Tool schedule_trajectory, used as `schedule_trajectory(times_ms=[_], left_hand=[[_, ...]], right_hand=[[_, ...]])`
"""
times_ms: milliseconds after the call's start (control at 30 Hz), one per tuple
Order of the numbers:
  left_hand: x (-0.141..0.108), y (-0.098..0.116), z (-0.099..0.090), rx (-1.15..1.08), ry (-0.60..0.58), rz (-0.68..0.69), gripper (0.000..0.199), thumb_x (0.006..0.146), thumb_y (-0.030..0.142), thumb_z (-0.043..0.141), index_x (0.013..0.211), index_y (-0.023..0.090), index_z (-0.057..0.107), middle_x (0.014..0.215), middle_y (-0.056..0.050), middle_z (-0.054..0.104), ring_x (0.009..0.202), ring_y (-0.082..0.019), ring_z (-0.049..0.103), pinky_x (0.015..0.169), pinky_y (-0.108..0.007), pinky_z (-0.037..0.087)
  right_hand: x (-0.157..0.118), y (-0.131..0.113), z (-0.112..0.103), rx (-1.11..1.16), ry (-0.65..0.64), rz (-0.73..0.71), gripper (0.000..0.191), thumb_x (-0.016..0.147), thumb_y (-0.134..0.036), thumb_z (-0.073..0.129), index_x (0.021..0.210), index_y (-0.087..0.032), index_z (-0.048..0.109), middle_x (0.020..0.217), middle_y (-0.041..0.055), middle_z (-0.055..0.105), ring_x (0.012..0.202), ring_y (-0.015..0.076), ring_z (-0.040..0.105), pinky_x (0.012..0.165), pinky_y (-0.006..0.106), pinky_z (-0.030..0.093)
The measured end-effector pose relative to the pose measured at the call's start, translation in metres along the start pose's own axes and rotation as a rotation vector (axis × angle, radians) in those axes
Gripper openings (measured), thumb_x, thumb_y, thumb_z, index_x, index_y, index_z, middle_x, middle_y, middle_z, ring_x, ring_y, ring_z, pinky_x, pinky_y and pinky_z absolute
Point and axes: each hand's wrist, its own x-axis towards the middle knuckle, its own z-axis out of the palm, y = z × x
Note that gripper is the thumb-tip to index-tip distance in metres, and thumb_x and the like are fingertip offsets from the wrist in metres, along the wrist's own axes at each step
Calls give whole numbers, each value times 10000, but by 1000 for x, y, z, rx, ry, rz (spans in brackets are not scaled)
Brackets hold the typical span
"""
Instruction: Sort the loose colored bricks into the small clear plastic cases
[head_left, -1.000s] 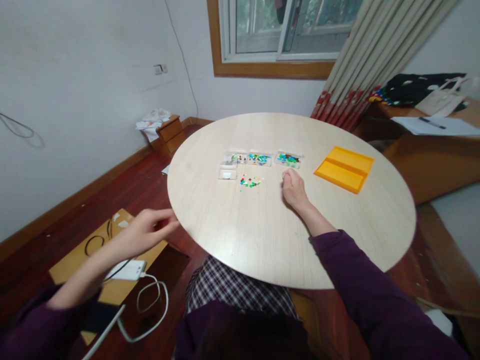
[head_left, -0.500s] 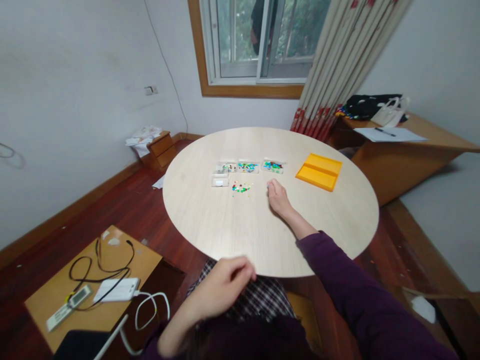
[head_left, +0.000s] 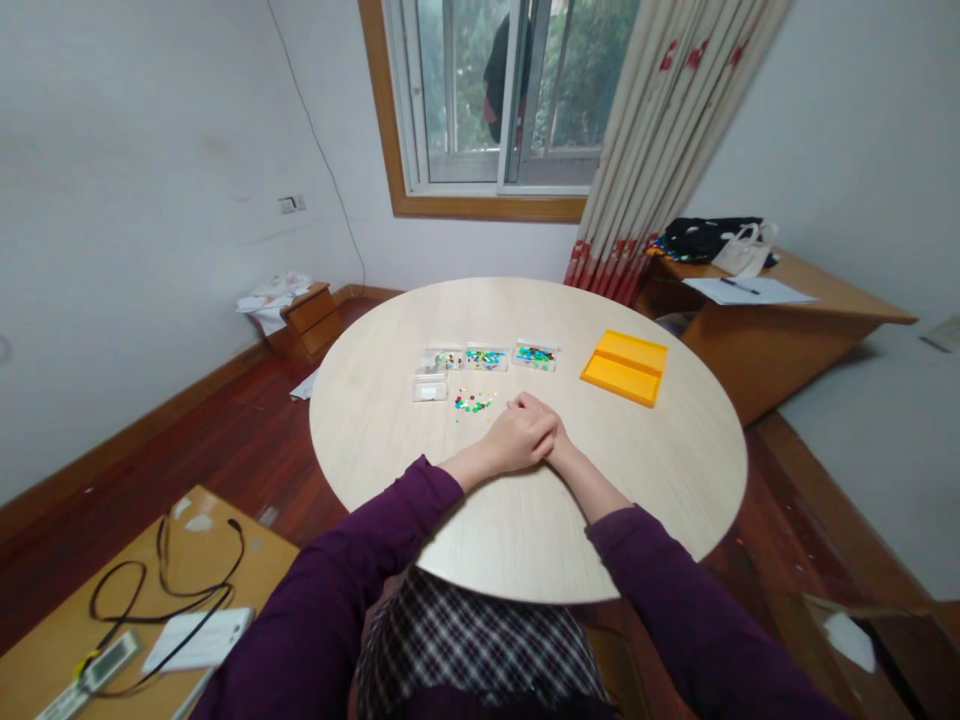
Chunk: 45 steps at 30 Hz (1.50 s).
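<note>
Both my hands meet above the near middle of the round table. My left hand (head_left: 516,440) lies over my right hand (head_left: 561,442), its fingers curled around it. My right hand is closed, and my left hand covers much of it; what its fingers hold, if anything, is hidden. Just left of the hands is a loose scatter of small coloured pieces (head_left: 474,403), mostly green with some red, blue and yellow. Beyond the hands stand small clear boxes of coloured pieces, among them a middle box (head_left: 487,359) and a right box (head_left: 535,356).
A yellow two-part tray (head_left: 625,368) lies on the table (head_left: 390,440) at the right. Another clear box (head_left: 430,392) sits left of the scatter. A side table (head_left: 172,560) with cables is at lower left. A desk (head_left: 810,330) with paper and bags stands at right.
My left hand has moved from my lap up and forward onto my right hand. The right hand was apart and closed above the table. The view has shifted slightly.
</note>
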Motion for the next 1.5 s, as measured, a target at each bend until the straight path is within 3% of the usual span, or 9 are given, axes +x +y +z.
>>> schedule_trajectory(times_ms=[200,367,467,600,767,900,1067,1267,1500], left_hand=[[-12,-2,11,-87,138,31,153,816,156,433,838,151,584,792,-106,665,785,-212,622,735,-330,476],[-13,-10,11,-144,187,36,162,801,161,420,780,163,581,705,-79,646,679,-181,607,682,-304,470],[-17,-24,7,-145,300,-6,164,792,192,423,722,179,570,617,-53,602,601,-167,568,632,-295,448],[-26,-49,-6,-183,535,-208,182,797,217,415,713,187,573,562,-12,545,526,-133,502,575,-266,398],[-38,-77,-23,-229,602,-528,135,761,217,440,688,199,552,504,44,434,475,-112,417,528,-247,340],[-49,-100,-37,-202,720,-696,100,748,204,462,699,197,549,510,51,403,488,-114,393,537,-247,325],[-69,-146,-53,-137,889,-871,95,726,150,443,732,186,531,599,35,431,575,-126,421,604,-252,352],[-88,-189,-42,-455,763,-1090,194,694,178,514,886,177,539,734,10,506,711,-151,520,712,-273,431],[-86,-198,-34,-593,556,-912,174,712,280,577,828,155,612,860,-60,644,792,-171,576,787,-292,446]], right_hand=[[0,12,-8,-36,-105,93,191,773,-351,504,639,-235,432,530,-59,450,494,127,385,483,255,286],[-6,3,-13,-44,-131,128,123,813,-344,474,745,-241,476,597,-48,538,540,141,465,524,252,301],[-9,-4,-18,-44,-114,129,71,812,-306,489,845,-244,498,708,-17,618,633,164,543,566,253,334],[-10,-9,-19,11,-69,153,134,877,-325,408,871,-234,507,743,10,629,669,177,575,585,259,367],[-9,-5,-17,158,-89,171,146,853,-330,447,841,-222,543,667,-7,611,590,155,551,577,262,397],[-3,-4,-14,256,6,165,124,791,-292,519,772,-200,601,706,23,660,654,166,596,634,284,458],[15,-2,-7,272,69,196,126,747,-251,569,780,-175,663,742,51,698,686,183,624,678,318,495],[31,1,3,260,111,205,128,727,-159,580,774,-172,699,846,70,732,777,192,654,797,355,502],[36,3,1,223,102,174,66,694,-199,636,721,-172,690,703,35,695,667,169,612,700,320,493]])
